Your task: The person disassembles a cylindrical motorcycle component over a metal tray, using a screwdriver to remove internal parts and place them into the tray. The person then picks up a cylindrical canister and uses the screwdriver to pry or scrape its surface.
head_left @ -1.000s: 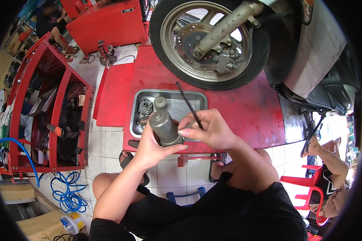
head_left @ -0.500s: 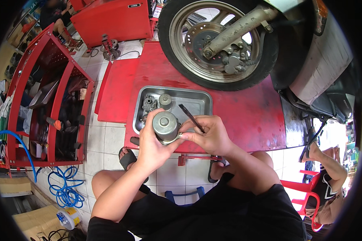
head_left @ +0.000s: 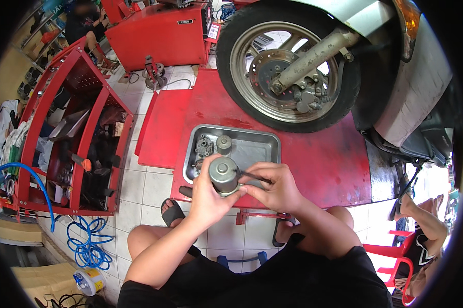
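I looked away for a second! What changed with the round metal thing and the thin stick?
The left hand tipped the grey metal cylinder until its round end faces up. The right hand swung the thin dark tool down flat against it. Both hands kept their grip; the tray stayed put.

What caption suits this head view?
Left hand holds a grey metal cylinder over a steel tray; right hand works a thin tool.
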Demonstrator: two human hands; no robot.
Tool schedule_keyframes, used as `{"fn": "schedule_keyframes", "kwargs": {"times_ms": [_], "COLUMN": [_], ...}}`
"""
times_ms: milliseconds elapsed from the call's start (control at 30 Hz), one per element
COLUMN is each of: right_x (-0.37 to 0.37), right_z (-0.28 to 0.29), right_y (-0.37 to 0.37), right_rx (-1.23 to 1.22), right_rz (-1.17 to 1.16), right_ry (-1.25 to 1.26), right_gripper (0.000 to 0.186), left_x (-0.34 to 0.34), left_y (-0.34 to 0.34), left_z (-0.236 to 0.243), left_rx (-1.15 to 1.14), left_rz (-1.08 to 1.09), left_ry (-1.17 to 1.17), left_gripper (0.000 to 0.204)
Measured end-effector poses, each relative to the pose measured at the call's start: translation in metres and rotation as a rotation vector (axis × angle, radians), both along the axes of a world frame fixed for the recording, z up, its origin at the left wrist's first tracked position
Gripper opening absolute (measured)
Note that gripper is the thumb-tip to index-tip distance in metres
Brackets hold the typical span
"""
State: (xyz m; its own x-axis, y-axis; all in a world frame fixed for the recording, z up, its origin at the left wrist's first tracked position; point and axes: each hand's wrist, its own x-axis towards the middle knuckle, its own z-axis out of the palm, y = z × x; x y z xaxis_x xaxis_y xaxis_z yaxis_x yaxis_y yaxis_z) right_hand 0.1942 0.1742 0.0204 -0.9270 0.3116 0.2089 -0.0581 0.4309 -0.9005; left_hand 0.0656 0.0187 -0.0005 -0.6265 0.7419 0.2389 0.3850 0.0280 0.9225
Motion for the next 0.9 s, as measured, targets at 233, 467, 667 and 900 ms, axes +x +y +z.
{"fn": "schedule_keyframes", "kwargs": {"times_ms": [233, 467, 667, 900], "right_x": [0.0, -0.001, 0.0, -0.001], "right_z": [0.0, -0.001, -0.008, 0.0], "right_y": [0.001, 0.003, 0.002, 0.005], "right_rx": [0.07, 0.042, 0.002, 0.005], "right_rz": [-0.007, -0.022, -0.012, 0.027], "right_ry": [0.017, -0.057, -0.011, -0.01], "right_gripper": [0.02, 0.022, 0.023, 0.021], "left_x": [0.003, 0.0, 0.0, 0.0], "left_y": [0.002, 0.002, 0.004, 0.002], "left_z": [-0.001, -0.004, -0.008, -0.008], "left_rx": [-0.022, -0.027, -0.023, -0.022], "left_rz": [0.008, 0.01, -0.001, -0.015], "left_ry": [-0.022, 0.009, -0.01, -0.008], "left_gripper": [0.075, 0.074, 0.076, 0.078]}}
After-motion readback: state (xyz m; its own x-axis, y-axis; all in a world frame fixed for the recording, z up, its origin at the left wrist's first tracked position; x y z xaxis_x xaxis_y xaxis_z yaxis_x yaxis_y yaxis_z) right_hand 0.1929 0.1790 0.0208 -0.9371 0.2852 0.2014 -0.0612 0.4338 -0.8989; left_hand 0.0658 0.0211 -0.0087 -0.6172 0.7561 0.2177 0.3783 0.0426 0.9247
